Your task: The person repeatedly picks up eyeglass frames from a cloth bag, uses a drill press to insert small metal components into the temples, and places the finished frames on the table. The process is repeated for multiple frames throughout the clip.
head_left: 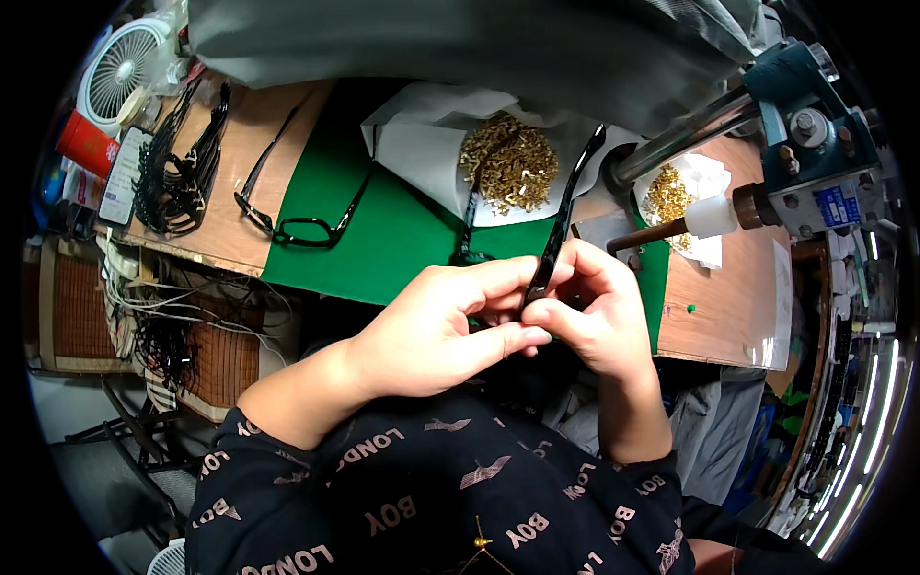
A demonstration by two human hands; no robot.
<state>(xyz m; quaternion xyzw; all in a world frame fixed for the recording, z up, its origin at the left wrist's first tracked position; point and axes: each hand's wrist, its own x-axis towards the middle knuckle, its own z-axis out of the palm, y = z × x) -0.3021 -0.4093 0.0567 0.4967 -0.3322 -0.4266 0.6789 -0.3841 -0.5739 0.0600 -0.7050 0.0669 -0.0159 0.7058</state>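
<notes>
My left hand (431, 331) and my right hand (604, 311) meet over the near edge of the green mat (383, 254). Between their fingertips is a black eyeglass frame (567, 201), and both are closed on it. One of its temples points up and away from me; a second temple seems to show further left, and my fingers hide most of the front. Just beyond lies a heap of small gold-coloured metal parts (513, 168) on white paper (412, 125). Another black eyeglass frame (331, 235) rests on the mat to the left, its temples spread.
At the right a bench press (810, 144) with a metal column stands beside a smaller gold heap (668, 196). A bundle of black temples (182, 172), a phone (123, 177), a red box (86, 144) and a fan (125, 69) crowd the left. Grey cloth (460, 48) hangs across the back.
</notes>
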